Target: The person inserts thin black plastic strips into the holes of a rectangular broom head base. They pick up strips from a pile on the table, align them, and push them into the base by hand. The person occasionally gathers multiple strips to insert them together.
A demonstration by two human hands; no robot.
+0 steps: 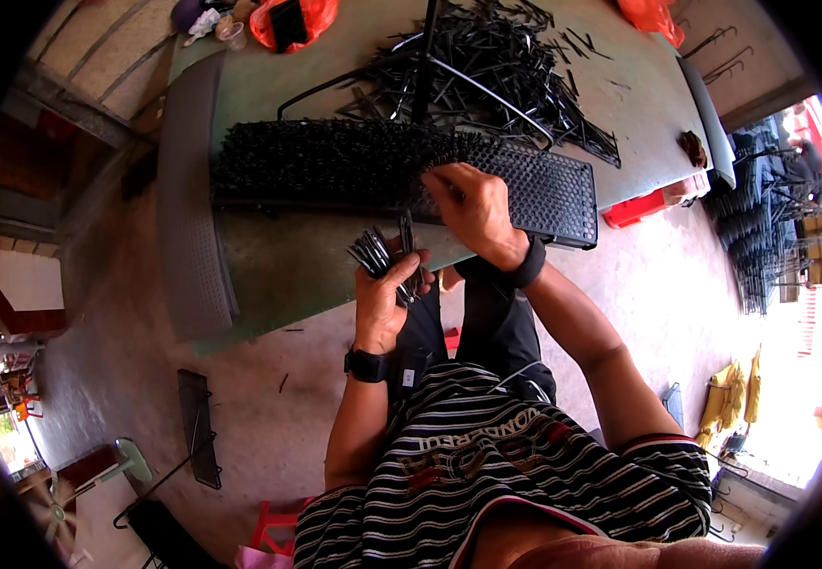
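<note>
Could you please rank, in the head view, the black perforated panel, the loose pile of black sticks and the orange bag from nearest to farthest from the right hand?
From the right hand:
1. Panel, under the fingers, touching.
2. Stick pile, behind it on the table.
3. Orange bag, far left corner.

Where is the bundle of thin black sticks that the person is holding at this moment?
In the head view, the bundle of black sticks is just left of centre, gripped in the left hand, close to the near edge of the green table and below the black perforated panel.
</note>
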